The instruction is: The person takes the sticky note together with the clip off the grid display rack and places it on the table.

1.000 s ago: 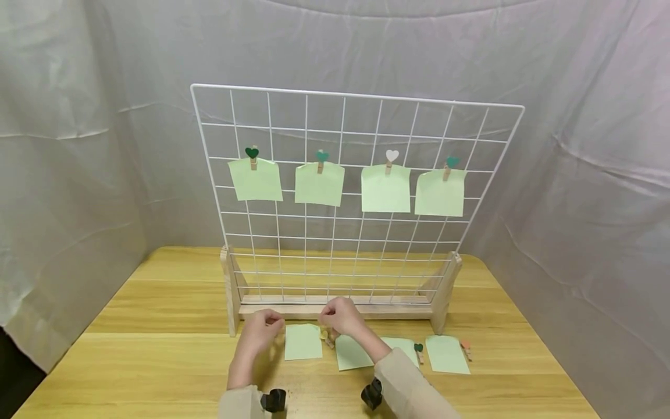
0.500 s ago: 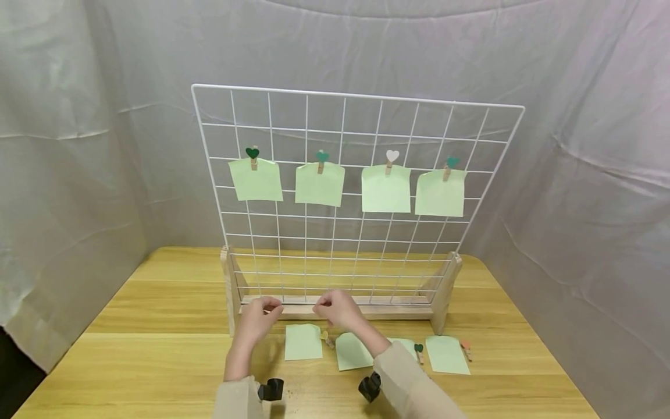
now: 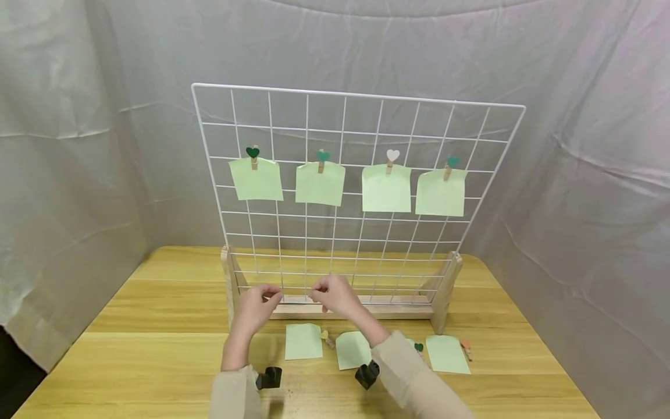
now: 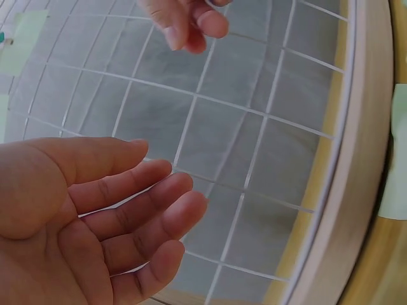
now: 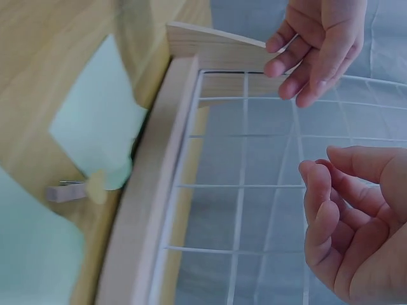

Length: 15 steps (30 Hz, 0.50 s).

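Observation:
Both hands hover in front of the lower part of a white wire grid panel (image 3: 319, 235), apart from each other. My left hand (image 3: 256, 308) has its fingers loosely bent, and the left wrist view shows nothing in them. Across from it, my right hand (image 3: 339, 298) bends its fingers more, with the thumb near the index fingertip; nothing is visible between them in the right wrist view. Below on the table lie a pale green paper note (image 3: 303, 342) and a small clothespin with a yellow heart (image 5: 95, 187). A second note (image 3: 353, 351) lies beside the right forearm.
Several green notes hang on the grid, one under a white-heart clothespin (image 3: 392, 157). The grid stands in a wooden base (image 3: 361, 311). At the right lie another note (image 3: 447, 354), a green-heart clothespin (image 3: 419, 347) and an orange-heart one (image 3: 466, 348). Grey cloth surrounds the table.
Both hands have risen from near the notes on the table to the bottom rows of the grid. The right hand has also shifted slightly left. The notes and clothespins have stayed in place.

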Available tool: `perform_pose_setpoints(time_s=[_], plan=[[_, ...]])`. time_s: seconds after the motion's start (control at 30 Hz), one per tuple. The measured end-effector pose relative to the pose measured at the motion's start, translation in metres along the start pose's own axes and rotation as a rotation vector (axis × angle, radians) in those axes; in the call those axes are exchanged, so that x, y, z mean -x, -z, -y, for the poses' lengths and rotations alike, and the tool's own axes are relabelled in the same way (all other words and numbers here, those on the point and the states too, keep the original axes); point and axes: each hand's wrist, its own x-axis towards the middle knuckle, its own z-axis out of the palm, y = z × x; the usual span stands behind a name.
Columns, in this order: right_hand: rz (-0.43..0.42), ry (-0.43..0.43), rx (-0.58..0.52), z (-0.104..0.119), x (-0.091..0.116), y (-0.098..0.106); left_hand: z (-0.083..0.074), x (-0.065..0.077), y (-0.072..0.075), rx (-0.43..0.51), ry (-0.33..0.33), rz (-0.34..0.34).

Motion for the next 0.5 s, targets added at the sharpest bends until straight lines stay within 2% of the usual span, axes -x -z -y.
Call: perform_pose_setpoints(time_s=[0.5], plan=[[-0.035,0.035,-0.026,0.042,-0.016,0.022,-0.013,-0.011,0.019,0.005,-0.047,-0.031]])
